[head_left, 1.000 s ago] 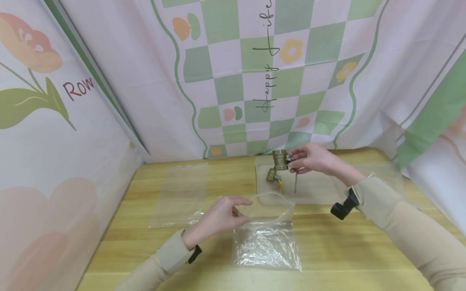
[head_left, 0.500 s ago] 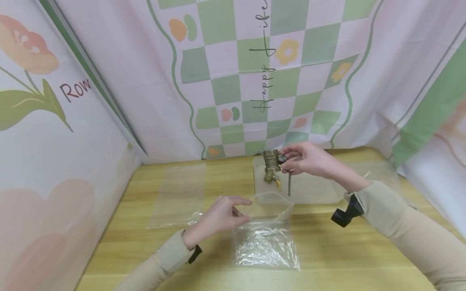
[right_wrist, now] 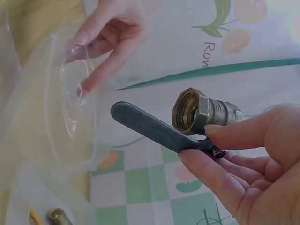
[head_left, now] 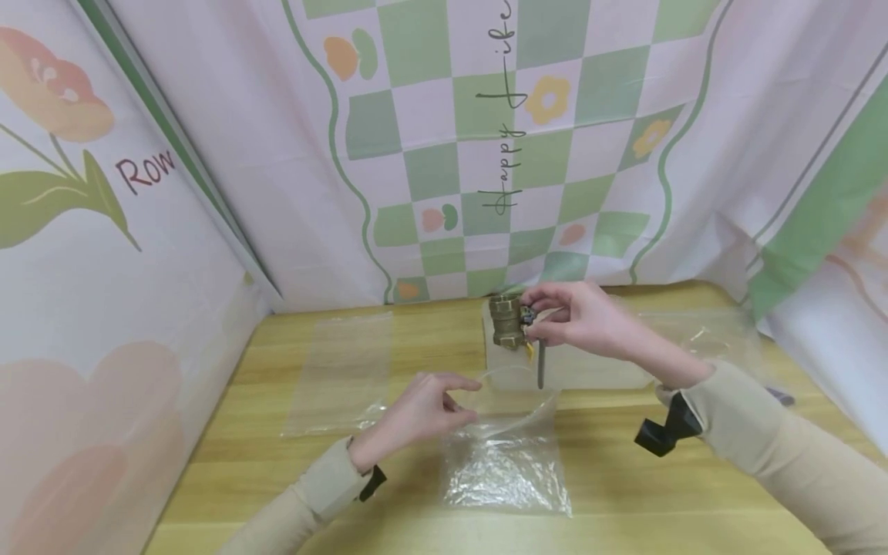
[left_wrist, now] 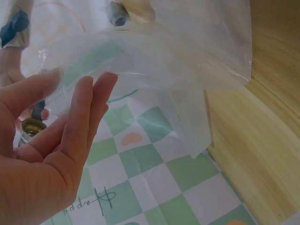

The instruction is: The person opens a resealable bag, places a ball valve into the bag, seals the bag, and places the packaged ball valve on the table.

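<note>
In the head view my right hand (head_left: 579, 320) pinches a large brass ball valve (head_left: 506, 322) by the base of its lever. The grey lever (right_wrist: 150, 126) sticks out past the fingers, and the threaded end shows in the right wrist view. My left hand (head_left: 419, 412) has thumb and forefinger spread at the raised mouth of a clear zip bag (head_left: 509, 470); fingertips touch the plastic, and the mouth gapes. The held valve is above the far side of this bag, apart from it. A smaller brass valve (right_wrist: 58, 216) with a yellow handle lies behind, mostly hidden in the head view.
A flat clear bag (head_left: 343, 370) lies on the wooden table (head_left: 277, 493) at left. A whitish mat (head_left: 597, 366) is at the back, with another clear bag (head_left: 721, 331) at right. A grey tube end (left_wrist: 117, 14) shows in the left wrist view. Printed curtains (head_left: 277, 154) enclose the table.
My right hand has brought the large valve left and slightly nearer, in front of the smaller valve. The left hand stays at the bag mouth.
</note>
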Demonstrator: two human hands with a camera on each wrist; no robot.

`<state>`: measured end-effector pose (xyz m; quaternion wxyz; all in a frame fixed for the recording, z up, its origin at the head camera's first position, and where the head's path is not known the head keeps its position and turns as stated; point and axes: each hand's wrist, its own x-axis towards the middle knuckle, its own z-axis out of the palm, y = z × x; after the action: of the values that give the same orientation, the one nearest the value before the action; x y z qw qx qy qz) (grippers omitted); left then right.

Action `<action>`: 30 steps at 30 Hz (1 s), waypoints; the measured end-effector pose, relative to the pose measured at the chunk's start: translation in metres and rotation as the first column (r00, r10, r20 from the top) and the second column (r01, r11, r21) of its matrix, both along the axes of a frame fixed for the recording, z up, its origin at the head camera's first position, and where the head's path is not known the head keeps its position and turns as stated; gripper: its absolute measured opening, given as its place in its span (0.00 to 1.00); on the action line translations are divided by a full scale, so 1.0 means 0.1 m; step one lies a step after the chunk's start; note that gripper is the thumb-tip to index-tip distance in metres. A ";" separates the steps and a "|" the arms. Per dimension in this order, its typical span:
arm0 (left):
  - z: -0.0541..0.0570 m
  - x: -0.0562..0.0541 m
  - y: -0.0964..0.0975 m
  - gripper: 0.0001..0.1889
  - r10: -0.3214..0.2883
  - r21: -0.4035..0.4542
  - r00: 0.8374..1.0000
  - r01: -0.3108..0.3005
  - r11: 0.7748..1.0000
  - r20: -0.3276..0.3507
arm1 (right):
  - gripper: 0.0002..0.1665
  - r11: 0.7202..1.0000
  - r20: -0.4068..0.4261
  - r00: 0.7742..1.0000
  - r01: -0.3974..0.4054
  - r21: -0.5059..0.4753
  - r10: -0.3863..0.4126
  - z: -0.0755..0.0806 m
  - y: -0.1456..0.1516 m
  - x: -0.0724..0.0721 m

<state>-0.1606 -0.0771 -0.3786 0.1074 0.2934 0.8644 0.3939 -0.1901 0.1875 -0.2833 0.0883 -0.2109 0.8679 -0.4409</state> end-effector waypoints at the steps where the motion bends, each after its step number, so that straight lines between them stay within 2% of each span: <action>1: 0.00 0.00 0.00 0.22 0.000 0.003 1.000 0.000 1.000 -0.001 | 0.25 1.000 -0.005 1.000 -0.005 0.002 0.005 -0.01 -0.01 0.01; 9: 0.01 -0.01 0.00 0.22 0.004 0.011 1.000 -0.004 1.000 0.002 | 0.24 0.998 0.001 0.998 -0.062 -0.031 0.062 -0.16 -0.04 0.11; 17: 0.02 -0.01 0.00 0.21 0.024 0.020 0.999 -0.025 0.999 0.033 | 0.23 0.997 -0.033 0.997 -0.075 -0.027 0.074 -0.26 -0.06 0.17; 25: 0.03 -0.02 0.00 0.21 0.028 0.030 0.999 -0.029 0.999 0.039 | 0.20 0.993 -0.161 0.980 -0.118 0.001 0.117 -0.33 -0.07 0.20; 30: 0.02 -0.02 -0.01 0.21 0.040 0.040 0.998 -0.042 0.998 0.042 | 0.21 0.991 -0.275 0.952 -0.123 0.059 0.135 -0.37 -0.08 0.23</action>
<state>-0.1624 -0.0780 -0.3764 0.1111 0.2694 0.8597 0.4195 -0.1676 0.1798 -0.3200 -0.0014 -0.3251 0.8650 -0.3822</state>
